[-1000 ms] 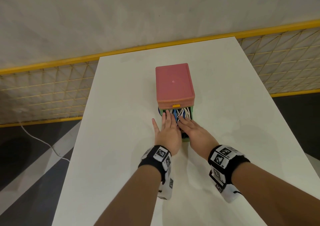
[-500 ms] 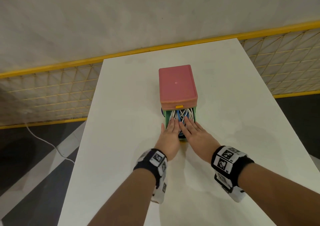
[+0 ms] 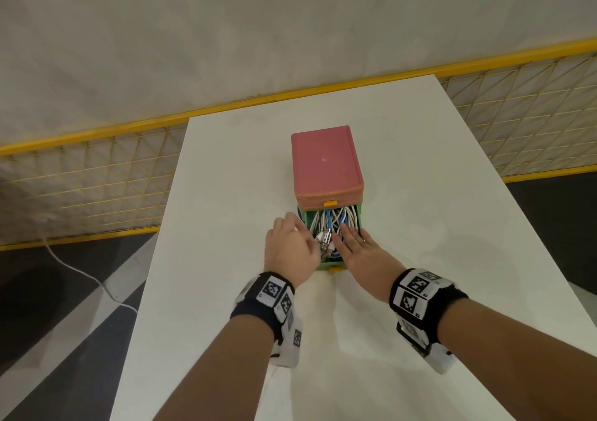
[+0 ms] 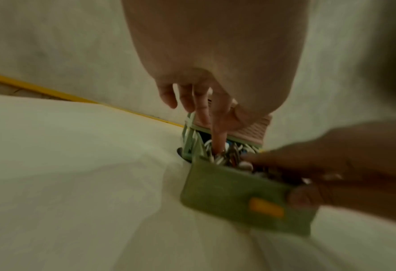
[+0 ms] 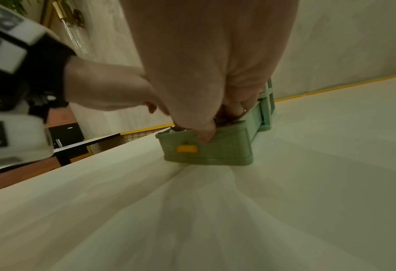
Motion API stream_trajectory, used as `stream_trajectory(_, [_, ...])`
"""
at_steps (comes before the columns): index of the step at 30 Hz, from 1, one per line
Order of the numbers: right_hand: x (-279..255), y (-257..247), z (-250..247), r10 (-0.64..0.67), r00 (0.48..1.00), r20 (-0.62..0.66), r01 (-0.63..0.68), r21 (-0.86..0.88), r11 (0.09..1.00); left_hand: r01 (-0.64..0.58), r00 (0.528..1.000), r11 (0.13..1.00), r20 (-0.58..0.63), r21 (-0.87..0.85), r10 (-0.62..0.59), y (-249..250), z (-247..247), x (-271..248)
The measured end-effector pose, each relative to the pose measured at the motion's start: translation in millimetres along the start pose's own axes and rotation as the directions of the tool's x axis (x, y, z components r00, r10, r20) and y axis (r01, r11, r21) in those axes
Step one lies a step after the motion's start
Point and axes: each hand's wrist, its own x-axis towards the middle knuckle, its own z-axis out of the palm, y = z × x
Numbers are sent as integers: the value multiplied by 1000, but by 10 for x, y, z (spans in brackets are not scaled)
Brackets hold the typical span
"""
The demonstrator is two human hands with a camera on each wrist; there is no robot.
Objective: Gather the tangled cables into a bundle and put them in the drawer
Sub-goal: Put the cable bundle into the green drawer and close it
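A small cabinet with a pink top (image 3: pixel 326 162) stands mid-table, its green drawer (image 3: pixel 358 218) pulled out toward me. White and blue cables (image 3: pixel 332 220) fill the drawer, with silver plugs (image 3: pixel 325 239) sticking up at the near left. My right hand (image 3: pixel 361 252) lies flat on the cables, fingers straight; in the right wrist view its thumb (image 5: pixel 205 136) rests on the drawer front (image 5: pixel 227 150). My left hand (image 3: pixel 290 249) hovers at the drawer's left edge. In the left wrist view one straight finger (image 4: pixel 218 141) pokes down into the cables, the others loosely bent.
The white table (image 3: pixel 226 194) is bare around the cabinet. A yellow mesh fence (image 3: pixel 97 178) runs behind and beside it. A white cord (image 3: pixel 80 272) trails on the dark floor at the left. A yellow handle (image 3: pixel 336 269) marks the drawer front.
My left hand has lifted off the cables and shifted left, uncovering the silver plugs. My right hand stays flat on the cables.
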Motion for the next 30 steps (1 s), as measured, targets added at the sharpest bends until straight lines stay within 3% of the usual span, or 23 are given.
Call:
stream_trajectory(3, [-20,30,-100,-28,999,37,26,37,999,-15,976,991,-217,-132,-14,11,-185,272])
stream_trajectory(4, [-14,56,-142,-38,997,71,37,8,999,-56,981,988,-190,-147,27,9,-218,386])
stream_trajectory(8, [178,146,-300,-10,998,69,5,64,998,-133,977,985,156,-109,149,-73,-81,610])
stream_trajectory(12, [221,180,-380,54,998,38,-60,181,982,-174,983,984,46,-42,176,-196,154,574])
stream_trajectory(15, [163,225,-341,118,987,-112,-94,195,976,-148,988,989,-37,5,148,-170,231,612])
stream_trajectory(18, [156,259,-265,97,971,-218,-68,134,989,-124,990,992,-59,27,125,-148,256,640])
stream_trajectory(26, [217,231,-200,126,966,-225,-69,245,967,-126,989,992,-87,-30,123,-120,256,698])
stream_trajectory(30, [414,188,-205,97,967,-234,-76,94,993,-163,985,981,-67,-108,157,-185,208,677])
